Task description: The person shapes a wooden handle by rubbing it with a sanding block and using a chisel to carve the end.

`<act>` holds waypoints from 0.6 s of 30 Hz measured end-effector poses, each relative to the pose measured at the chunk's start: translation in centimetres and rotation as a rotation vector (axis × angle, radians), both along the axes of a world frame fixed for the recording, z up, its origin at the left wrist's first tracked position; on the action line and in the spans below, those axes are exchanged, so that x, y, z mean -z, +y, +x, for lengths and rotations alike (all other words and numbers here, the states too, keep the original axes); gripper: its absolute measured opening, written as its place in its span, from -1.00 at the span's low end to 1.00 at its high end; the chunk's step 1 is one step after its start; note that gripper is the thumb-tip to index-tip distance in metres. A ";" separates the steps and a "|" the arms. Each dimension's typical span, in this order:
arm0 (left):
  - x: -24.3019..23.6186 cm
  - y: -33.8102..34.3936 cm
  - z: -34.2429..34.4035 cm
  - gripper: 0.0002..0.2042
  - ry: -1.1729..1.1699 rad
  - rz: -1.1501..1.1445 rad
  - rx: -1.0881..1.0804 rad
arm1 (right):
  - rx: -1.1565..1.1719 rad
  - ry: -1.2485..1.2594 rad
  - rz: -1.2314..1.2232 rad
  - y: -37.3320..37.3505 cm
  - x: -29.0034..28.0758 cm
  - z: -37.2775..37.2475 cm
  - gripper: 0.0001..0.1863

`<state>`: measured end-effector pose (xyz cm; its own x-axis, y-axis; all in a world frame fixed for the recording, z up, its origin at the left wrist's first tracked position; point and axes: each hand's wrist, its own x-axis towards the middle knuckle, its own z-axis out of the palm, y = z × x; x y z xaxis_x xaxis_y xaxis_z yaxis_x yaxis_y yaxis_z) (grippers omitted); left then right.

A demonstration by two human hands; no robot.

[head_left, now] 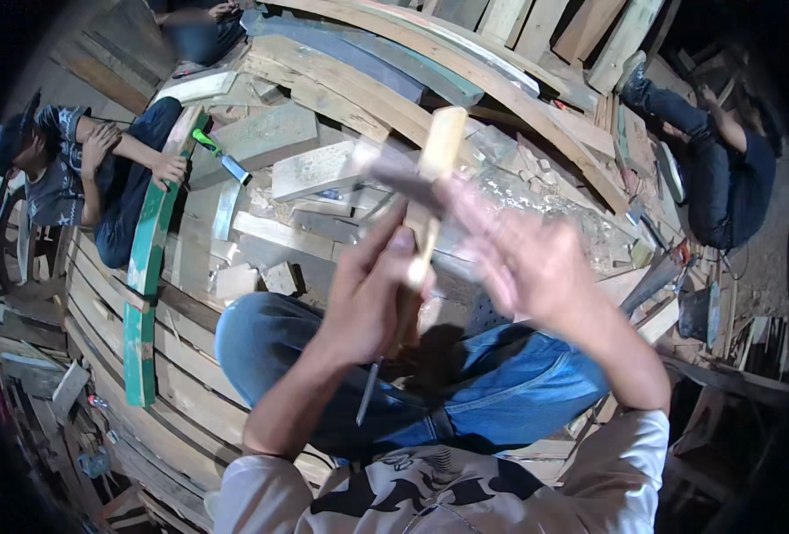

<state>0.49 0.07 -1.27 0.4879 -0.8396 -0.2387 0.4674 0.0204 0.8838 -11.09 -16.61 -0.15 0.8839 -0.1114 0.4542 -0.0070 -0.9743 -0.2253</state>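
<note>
My left hand point(368, 294) is closed around a narrow pale piece of wood point(443, 142) that stands up from between my knees. Below that hand a thin metal shaft point(369, 392) sticks out, and its upper end is hidden. My right hand point(528, 258), smeared by motion, grips a dark flat tool point(403, 178) that crosses the wood just above my left hand. Blur hides what kind of tool it is.
A green-painted beam point(141, 329) lies at left under a seated person's hand point(169, 169). Near it is a chisel-like tool with a green handle point(204, 140). Wood offcuts point(314, 169) and long planks point(323, 76) lie ahead. Another person point(724, 169) sits at right, near a saw point(661, 276).
</note>
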 end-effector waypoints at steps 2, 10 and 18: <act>0.3 0.1 -0.1 -0.53 -0.038 -0.020 0.010 | -0.099 0.001 -0.028 0.2 -0.5 0.2 -0.37; -0.2 0.0 -0.9 -0.52 -0.036 0.020 -0.044 | 0.064 0.041 0.018 -1.3 -1.4 0.5 -0.41; -0.5 0.1 -0.4 -0.63 -0.223 -0.073 0.012 | 0.007 0.099 0.092 1.5 -2.9 -0.4 -0.43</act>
